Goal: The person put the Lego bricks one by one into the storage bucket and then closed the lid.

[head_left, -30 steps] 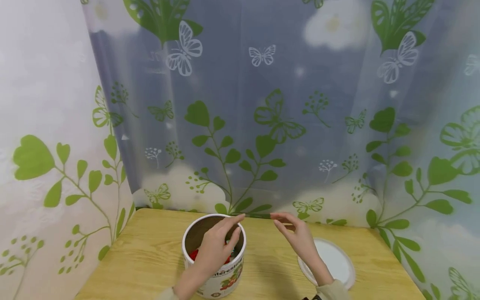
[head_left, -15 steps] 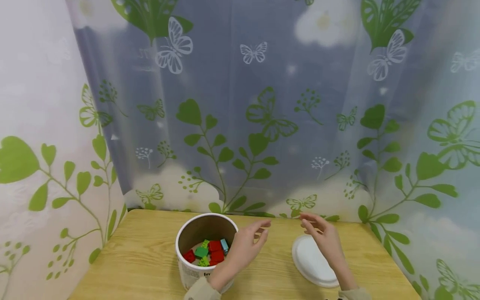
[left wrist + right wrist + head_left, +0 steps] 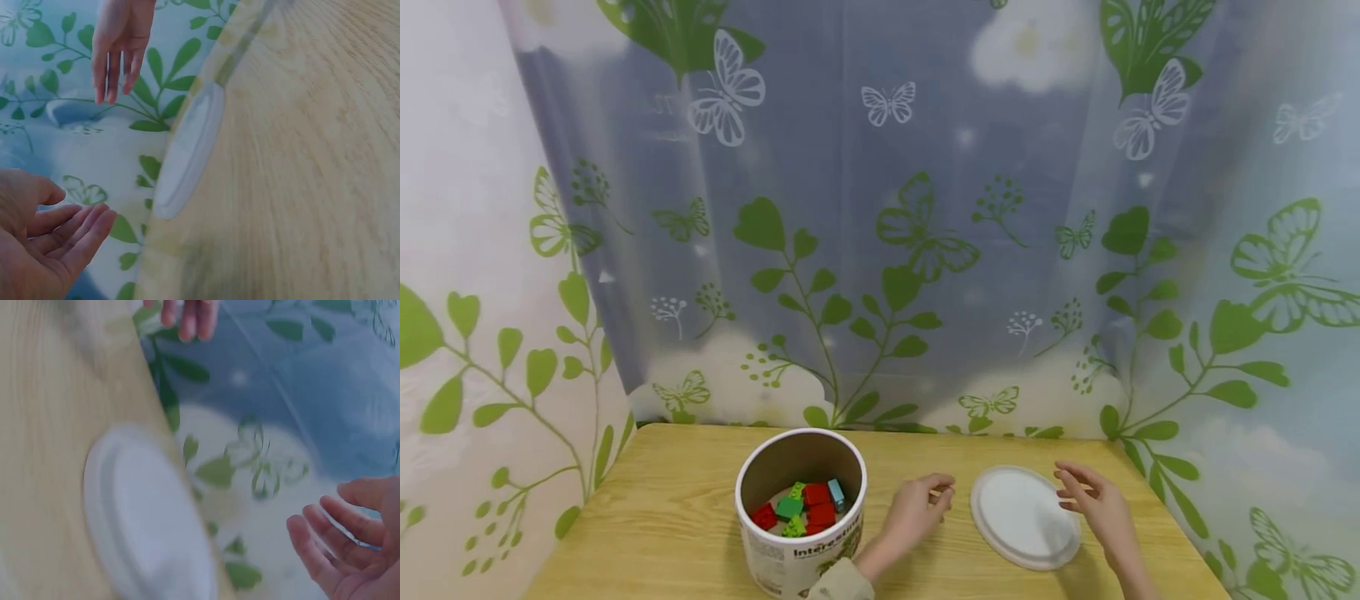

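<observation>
A round white lid [image 3: 1026,517] lies flat on the wooden table between my two hands. My left hand [image 3: 917,508] hovers to the lid's left, fingers loosely bent and holding nothing. On the other side my right hand [image 3: 1097,504] is in the air by the lid's right edge, fingers relaxed and apart. Left of my left hand stands a white printed bucket [image 3: 801,550], uncovered, with red, green and light blue toy building blocks [image 3: 818,500] at its bottom. In the right wrist view the lid [image 3: 150,519] shows a raised rim.
The wooden table [image 3: 670,500] reaches back to a curtain [image 3: 865,208] printed with green leaves and butterflies. A pale patterned sheet [image 3: 467,250] hangs along the left side, and more patterned cloth is at the right.
Both hands have moved right: the left from over the bucket to beside the lid, the right across to the lid's far side. The head view has shifted slightly right.
</observation>
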The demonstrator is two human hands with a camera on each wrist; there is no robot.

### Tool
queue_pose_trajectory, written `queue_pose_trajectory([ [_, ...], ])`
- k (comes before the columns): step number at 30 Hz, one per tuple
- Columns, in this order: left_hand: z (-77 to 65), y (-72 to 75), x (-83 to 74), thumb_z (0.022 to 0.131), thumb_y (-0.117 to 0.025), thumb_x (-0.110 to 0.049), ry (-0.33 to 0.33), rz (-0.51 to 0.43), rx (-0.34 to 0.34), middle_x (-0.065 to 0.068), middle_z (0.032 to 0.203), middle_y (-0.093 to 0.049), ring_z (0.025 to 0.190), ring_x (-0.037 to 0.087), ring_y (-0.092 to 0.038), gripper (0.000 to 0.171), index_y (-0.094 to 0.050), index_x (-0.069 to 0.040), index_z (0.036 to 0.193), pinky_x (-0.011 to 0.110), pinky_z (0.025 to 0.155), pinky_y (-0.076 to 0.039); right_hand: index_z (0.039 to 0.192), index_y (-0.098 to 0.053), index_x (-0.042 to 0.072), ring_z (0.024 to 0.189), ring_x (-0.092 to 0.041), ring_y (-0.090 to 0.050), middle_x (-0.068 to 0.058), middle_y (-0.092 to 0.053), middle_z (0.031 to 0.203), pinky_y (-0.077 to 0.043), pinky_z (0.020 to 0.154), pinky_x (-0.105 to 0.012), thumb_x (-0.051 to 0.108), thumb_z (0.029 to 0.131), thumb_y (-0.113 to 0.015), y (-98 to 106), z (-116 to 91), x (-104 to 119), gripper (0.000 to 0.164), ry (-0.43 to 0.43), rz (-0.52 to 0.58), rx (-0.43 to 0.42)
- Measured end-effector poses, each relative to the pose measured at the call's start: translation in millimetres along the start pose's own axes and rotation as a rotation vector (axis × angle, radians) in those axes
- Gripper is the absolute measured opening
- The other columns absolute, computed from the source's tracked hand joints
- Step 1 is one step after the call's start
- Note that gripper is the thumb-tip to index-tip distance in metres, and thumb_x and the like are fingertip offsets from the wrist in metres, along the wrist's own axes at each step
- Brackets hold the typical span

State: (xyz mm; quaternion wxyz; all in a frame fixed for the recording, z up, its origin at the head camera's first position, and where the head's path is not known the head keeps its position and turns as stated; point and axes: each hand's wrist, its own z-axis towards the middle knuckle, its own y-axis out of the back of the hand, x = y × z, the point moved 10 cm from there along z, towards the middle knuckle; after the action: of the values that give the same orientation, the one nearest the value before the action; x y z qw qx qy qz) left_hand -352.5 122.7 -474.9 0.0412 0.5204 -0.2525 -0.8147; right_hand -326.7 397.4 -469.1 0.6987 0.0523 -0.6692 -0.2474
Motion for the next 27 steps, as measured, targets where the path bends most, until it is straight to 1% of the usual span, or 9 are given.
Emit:
queue_pose_trajectory([
  [3, -0.2, -13.3, 11.5, 0.099, -0.064, -0.006, 0.022, -0.016, 0.020, 0.013, 0.098, -0.076, 0.074, 0.012, -0.072, 0.021, -0.073, 0.004, 0.115, 0.014, 0.055, -0.053, 0.139, -0.054, -0.011, 0.084, -0.009, -0.072, -0.028, -0.063, 0.131, -0.061, 0.077, -0.029, 0.028, 0.106, -0.055, 10, -1, -23, 0.052, -0.072, -0.072, 0.016],
  [7, -0.5, -31.2, 26.9, 0.099, -0.063, -0.006, 0.071, -0.033, 0.052, 0.012, 0.097, -0.076, 0.071, 0.013, -0.071, 0.024, -0.072, 0.007, 0.117, 0.015, 0.055, -0.052, 0.135, -0.052, -0.018, 0.084, -0.017, -0.073, -0.034, -0.062, 0.127, -0.061, 0.076, -0.032, 0.024, 0.106, -0.056, 19, 0, -47, 0.052, -0.131, -0.163, 0.043],
  [10, -0.6, -43.1, 38.3, 0.099, -0.063, -0.005, 0.131, -0.095, 0.072, 0.013, 0.093, -0.075, 0.068, 0.018, -0.071, 0.025, -0.071, 0.009, 0.118, 0.017, 0.053, -0.052, 0.132, -0.051, -0.022, 0.079, -0.017, -0.072, -0.035, -0.065, 0.118, -0.061, 0.074, -0.031, 0.022, 0.105, -0.056, 22, 1, -62, 0.052, -0.159, -0.180, 0.049],
  [13, 0.4, -51.5, 44.6, 0.098, -0.063, -0.004, 0.178, -0.163, 0.070, 0.014, 0.085, -0.074, 0.064, 0.021, -0.070, 0.025, -0.070, 0.011, 0.116, 0.020, 0.052, -0.054, 0.130, -0.051, -0.024, 0.074, -0.013, -0.070, -0.029, -0.071, 0.103, -0.060, 0.071, -0.028, 0.020, 0.104, -0.056, 25, 2, -74, 0.051, -0.181, -0.156, 0.041],
  [15, 1.2, -56.1, 48.3, 0.098, -0.064, -0.004, 0.213, -0.197, 0.065, 0.012, 0.079, -0.073, 0.063, 0.021, -0.070, 0.025, -0.070, 0.011, 0.116, 0.022, 0.053, -0.057, 0.128, -0.052, -0.024, 0.070, -0.011, -0.068, -0.021, -0.074, 0.090, -0.059, 0.067, -0.025, 0.018, 0.103, -0.056, 26, 4, -81, 0.049, -0.195, -0.141, 0.029],
  [19, 1.6, -64.4, 56.8, 0.099, -0.062, -0.005, 0.299, -0.264, 0.062, 0.009, 0.075, -0.071, 0.064, 0.018, -0.071, 0.026, -0.070, 0.012, 0.117, 0.027, 0.059, -0.061, 0.125, -0.053, -0.025, 0.065, -0.010, -0.065, -0.009, -0.071, 0.077, -0.056, 0.062, -0.022, 0.015, 0.102, -0.055, 24, 9, -92, 0.046, -0.197, -0.148, 0.039],
  [22, 1.4, -69.7, 62.2, 0.100, -0.061, -0.007, 0.345, -0.304, 0.062, 0.009, 0.075, -0.071, 0.065, 0.017, -0.071, 0.027, -0.071, 0.012, 0.116, 0.028, 0.061, -0.061, 0.123, -0.051, -0.027, 0.065, -0.009, -0.064, -0.013, -0.071, 0.080, -0.056, 0.061, -0.022, 0.010, 0.100, -0.054, 21, 12, -98, 0.044, -0.187, -0.152, 0.063],
  [24, 1.5, -72.3, 63.7, 0.100, -0.060, -0.007, 0.351, -0.315, 0.061, 0.009, 0.076, -0.071, 0.065, 0.017, -0.071, 0.026, -0.071, 0.012, 0.115, 0.027, 0.062, -0.061, 0.121, -0.052, -0.028, 0.066, -0.009, -0.065, -0.021, -0.072, 0.087, -0.057, 0.063, -0.021, 0.008, 0.099, -0.054, 18, 14, -100, 0.043, -0.173, -0.151, 0.082],
  [27, 2.0, -75.6, 63.7, 0.100, -0.059, -0.004, 0.343, -0.323, 0.066, 0.009, 0.077, -0.071, 0.065, 0.016, -0.071, 0.025, -0.072, 0.012, 0.112, 0.026, 0.062, -0.061, 0.121, -0.054, -0.027, 0.069, -0.008, -0.065, -0.026, -0.071, 0.096, -0.056, 0.065, -0.020, 0.008, 0.099, -0.054, 15, 16, -101, 0.041, -0.163, -0.169, 0.098],
])
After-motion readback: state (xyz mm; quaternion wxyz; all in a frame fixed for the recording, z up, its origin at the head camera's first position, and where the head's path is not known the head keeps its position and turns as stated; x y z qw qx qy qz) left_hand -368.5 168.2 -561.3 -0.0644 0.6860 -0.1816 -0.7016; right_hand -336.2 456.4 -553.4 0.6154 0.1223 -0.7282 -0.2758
